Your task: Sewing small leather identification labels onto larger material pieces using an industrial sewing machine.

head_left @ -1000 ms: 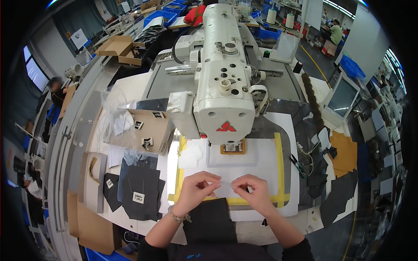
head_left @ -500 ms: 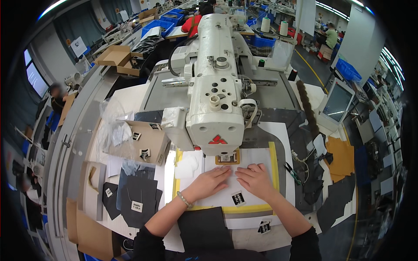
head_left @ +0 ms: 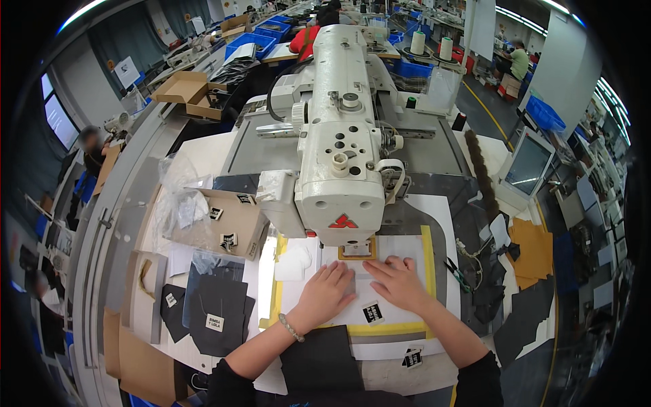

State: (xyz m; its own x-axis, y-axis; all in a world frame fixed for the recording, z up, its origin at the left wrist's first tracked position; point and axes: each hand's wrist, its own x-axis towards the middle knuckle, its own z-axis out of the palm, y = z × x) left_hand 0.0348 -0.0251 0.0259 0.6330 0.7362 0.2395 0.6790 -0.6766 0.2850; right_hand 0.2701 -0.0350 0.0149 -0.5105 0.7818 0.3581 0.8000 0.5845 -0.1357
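My left hand [head_left: 327, 293] lies palm down with its fingers stretched out on a white sheet edged with yellow tape [head_left: 426, 271]. Opposite it, my right hand [head_left: 401, 283] rests flat, its fingertips close to the small brass-coloured clamp frame [head_left: 357, 249] under the sewing machine head [head_left: 340, 197]. Neither hand shows anything held. Between my wrists lies a small black-and-white label [head_left: 372, 313]. More such labels [head_left: 412, 358] sit at the table's near edge. A dark fabric panel [head_left: 315, 363] is beside my left forearm.
An open cardboard box [head_left: 234, 203] with labels stands left, beside clear plastic bags [head_left: 178, 197]. Dark panels [head_left: 220, 305] lie nearer, one with a label on it. On the right are snips [head_left: 457, 275], orange-brown pieces [head_left: 531, 247] and a screen [head_left: 527, 163].
My left hand has drawn slightly left and back from the clamp frame, its thumb spreading out. The right fingertips have shifted a little toward the frame. The whole view has moved slightly.
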